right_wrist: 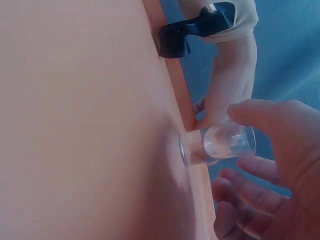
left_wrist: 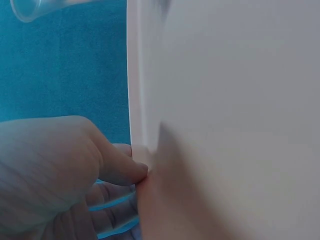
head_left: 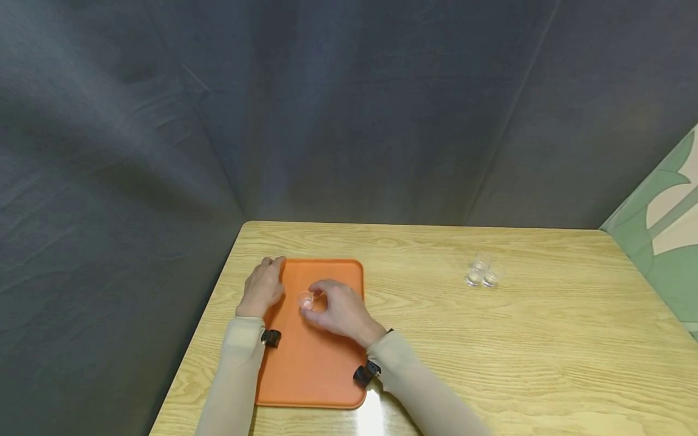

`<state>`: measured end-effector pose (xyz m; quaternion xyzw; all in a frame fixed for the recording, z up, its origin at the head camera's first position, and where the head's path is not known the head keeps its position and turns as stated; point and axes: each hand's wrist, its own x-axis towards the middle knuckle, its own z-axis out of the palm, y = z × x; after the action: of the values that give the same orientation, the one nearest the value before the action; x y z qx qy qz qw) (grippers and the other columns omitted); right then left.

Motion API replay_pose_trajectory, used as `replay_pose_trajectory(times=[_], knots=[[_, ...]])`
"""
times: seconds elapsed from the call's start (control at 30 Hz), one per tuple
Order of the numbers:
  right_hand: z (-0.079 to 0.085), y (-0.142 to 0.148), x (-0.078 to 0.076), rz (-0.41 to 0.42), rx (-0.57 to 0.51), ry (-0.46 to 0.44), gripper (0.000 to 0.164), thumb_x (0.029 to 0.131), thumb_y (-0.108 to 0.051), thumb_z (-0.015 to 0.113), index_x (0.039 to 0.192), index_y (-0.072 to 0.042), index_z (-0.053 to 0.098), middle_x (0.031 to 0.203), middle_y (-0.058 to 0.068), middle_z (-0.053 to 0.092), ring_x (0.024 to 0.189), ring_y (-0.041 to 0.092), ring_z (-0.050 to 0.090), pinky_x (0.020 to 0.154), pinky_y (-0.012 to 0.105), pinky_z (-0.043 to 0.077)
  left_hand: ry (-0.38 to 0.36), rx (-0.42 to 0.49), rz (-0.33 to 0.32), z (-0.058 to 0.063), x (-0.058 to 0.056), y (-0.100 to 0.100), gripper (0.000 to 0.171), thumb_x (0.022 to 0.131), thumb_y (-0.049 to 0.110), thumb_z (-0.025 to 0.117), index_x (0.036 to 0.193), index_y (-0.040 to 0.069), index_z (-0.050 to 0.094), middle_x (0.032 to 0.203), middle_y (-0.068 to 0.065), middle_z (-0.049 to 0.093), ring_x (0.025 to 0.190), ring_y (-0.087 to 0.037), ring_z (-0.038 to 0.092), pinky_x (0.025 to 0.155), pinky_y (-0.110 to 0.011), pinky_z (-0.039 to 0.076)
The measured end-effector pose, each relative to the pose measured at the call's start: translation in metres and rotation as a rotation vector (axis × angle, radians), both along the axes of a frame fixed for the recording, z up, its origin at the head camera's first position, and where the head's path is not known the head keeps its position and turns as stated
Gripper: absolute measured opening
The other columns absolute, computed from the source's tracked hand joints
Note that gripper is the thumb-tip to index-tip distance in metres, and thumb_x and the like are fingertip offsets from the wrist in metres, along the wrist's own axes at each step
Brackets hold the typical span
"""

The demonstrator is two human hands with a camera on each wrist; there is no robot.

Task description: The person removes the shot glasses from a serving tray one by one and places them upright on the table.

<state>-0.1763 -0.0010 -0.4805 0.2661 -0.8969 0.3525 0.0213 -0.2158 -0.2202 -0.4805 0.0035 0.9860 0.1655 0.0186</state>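
An orange tray (head_left: pixel 319 369) lies on the table. At its left rim my left hand (head_left: pixel 263 287) grips it, the thumb (left_wrist: pixel 132 172) on top of the edge and the other fingers outside and under it. A small clear cup (head_left: pixel 306 300) stands upright on the tray near its middle. Around that cup, my right hand (head_left: pixel 340 309) has its thumb and fingers spread on either side. In the right wrist view a narrow gap appears between the thumb (right_wrist: pixel 250 111) and the cup (right_wrist: pixel 220 142). Part of the cup also enters the top left of the left wrist view.
Several more clear cups (head_left: pixel 482 272) stand in a small group on the wooden table (head_left: pixel 545 327), to the right of the tray. A dark curtain (head_left: pixel 382 121) hangs behind and left of the table. Green patterned fabric (head_left: pixel 671 242) shows at far right.
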Motion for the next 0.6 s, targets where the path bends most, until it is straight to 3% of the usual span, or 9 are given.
replay_pose_trajectory(times=[0.3, 0.6], knots=[[-0.0043, -0.0036, 0.0008, 0.008, -0.022, 0.021, 0.034, 0.093, -0.041, 0.079, 0.116, -0.015, 0.078, 0.11, -0.002, 0.078, 0.098, 0.02, 0.074, 0.086, 0.035, 0.057, 0.007, 0.005, -0.008, -0.0012, -0.0003, -0.0019, 0.06, 0.094, -0.003, 0.061, 0.154, 0.003, 0.053, 0.139, -0.03, 0.059, 0.114, -0.045, 0.067, 0.09, -0.058, 0.058], [-0.0038, -0.0041, -0.0003, 0.008, -0.027, 0.021, 0.029, 0.093, -0.039, 0.078, 0.112, -0.017, 0.078, 0.1, -0.002, 0.078, 0.082, 0.015, 0.068, 0.073, 0.025, 0.05, 0.012, 0.013, -0.012, -0.0012, 0.0002, -0.0018, 0.061, 0.094, -0.004, 0.061, 0.154, 0.003, 0.053, 0.139, -0.03, 0.059, 0.114, -0.045, 0.066, 0.092, -0.059, 0.057]])
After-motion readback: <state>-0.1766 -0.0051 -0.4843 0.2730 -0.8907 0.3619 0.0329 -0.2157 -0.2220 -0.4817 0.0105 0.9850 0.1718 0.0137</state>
